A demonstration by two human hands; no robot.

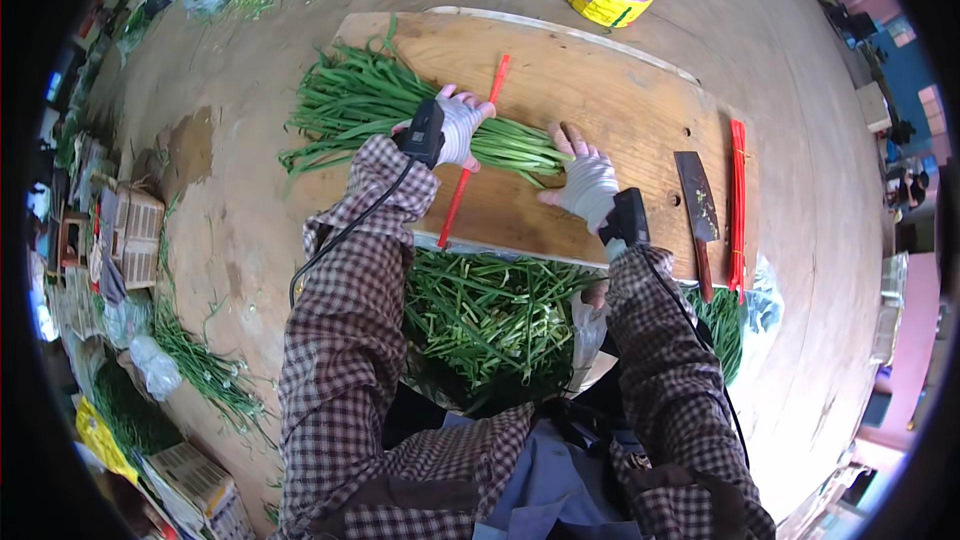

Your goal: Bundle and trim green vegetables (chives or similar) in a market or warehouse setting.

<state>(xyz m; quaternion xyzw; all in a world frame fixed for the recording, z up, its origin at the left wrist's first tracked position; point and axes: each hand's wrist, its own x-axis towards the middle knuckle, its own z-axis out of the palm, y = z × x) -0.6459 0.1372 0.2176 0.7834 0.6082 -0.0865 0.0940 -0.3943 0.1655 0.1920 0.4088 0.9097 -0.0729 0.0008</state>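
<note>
a wooden tabletop (620,80) stood above the floor (250,240), with a heap of cut greens (490,325) below its near edge. on its left half lay the bundle (365,105), leaves leftward, stem ends rightward. the left hand (459,127) clasped it near the middle, fingers on the far side and thumb on the near; the right hand (588,180) met the stem ends, fingers spread. done well, this looked to need a snug left hold that would not crush the stems, while the right palm squared the ends in short, light pushes. the leaf tips reached the left edge, so sliding that way seemed risky; the best open room was the bare wood beyond the right hand. farther right lay the knife (697,195), its handle at the near edge, then a sheaf of red strips (738,200). one untied strip (456,210) ran under the bundle, its near end right at the edge; it was best left flat.
</note>
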